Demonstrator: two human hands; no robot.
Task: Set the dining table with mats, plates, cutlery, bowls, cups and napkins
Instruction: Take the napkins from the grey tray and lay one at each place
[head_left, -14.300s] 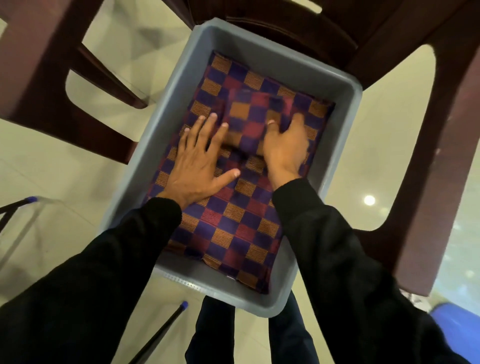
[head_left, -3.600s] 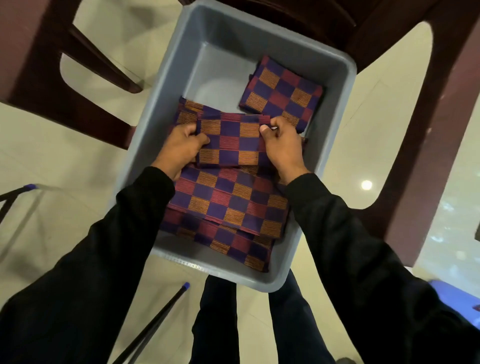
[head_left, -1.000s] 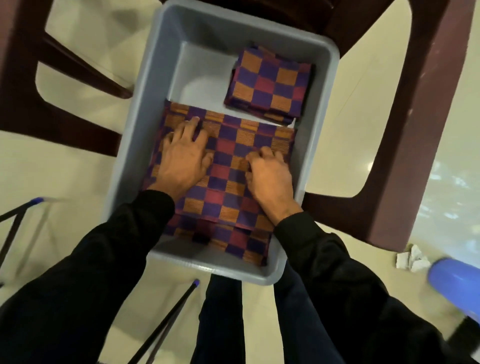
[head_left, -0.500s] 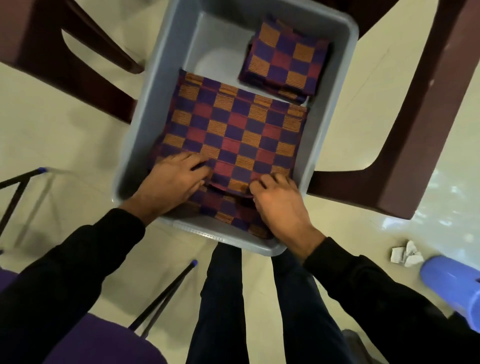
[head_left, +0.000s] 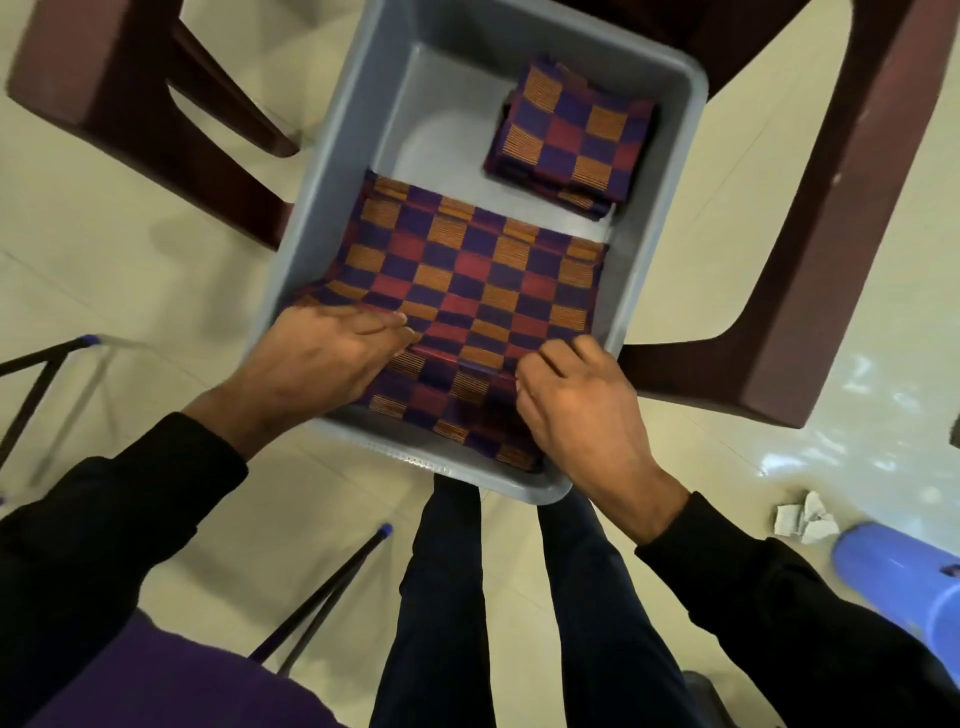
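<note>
Gripping mat (head_left: 470, 291) near edge — both hands (head_left: 322, 358) (head_left: 582, 405), fingers curled; bin (head_left: 332, 171) floor bare beyond.

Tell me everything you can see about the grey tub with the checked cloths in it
The tub is a rectangular grey plastic bin with rounded corners, a rolled rim and a paler bare floor at its far end. It sits tilted in view among dark brown chairs. Inside, the small folded stack lies in the far right corner and the large mats fill the near part. The left hand and right hand reach over its near rim onto the mats.
</note>
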